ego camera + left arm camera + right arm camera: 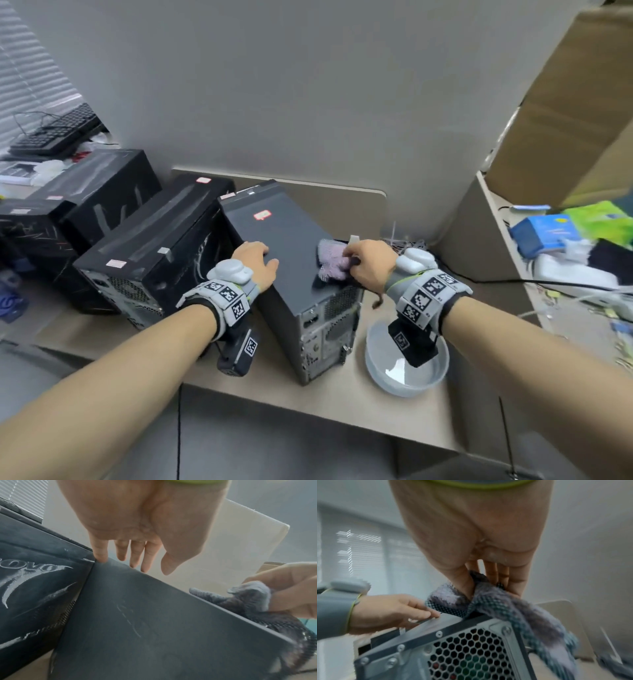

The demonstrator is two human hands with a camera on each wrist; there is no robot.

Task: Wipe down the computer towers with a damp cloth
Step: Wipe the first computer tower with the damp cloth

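Matt metal tower (284, 240), fuzzy knitted cloth (331, 262)

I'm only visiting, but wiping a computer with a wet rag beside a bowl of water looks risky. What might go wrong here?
Two things, I think. The damp purple-grey knitted cloth, gripped by the right hand, hangs over the grey computer tower's rear edge, above its honeycomb vent grille, so drips might get inside. The pale grey bowl of water sits right under the right forearm, so a careless pull back could tip it.

Both your arms reach forward. Your left hand (255, 262) lies flat, its fingers (135, 555) straight and a little apart. Your right hand (368, 265) is curled, thumb and fingers (491, 572) pinching tight. Both wrists wear grey bands.
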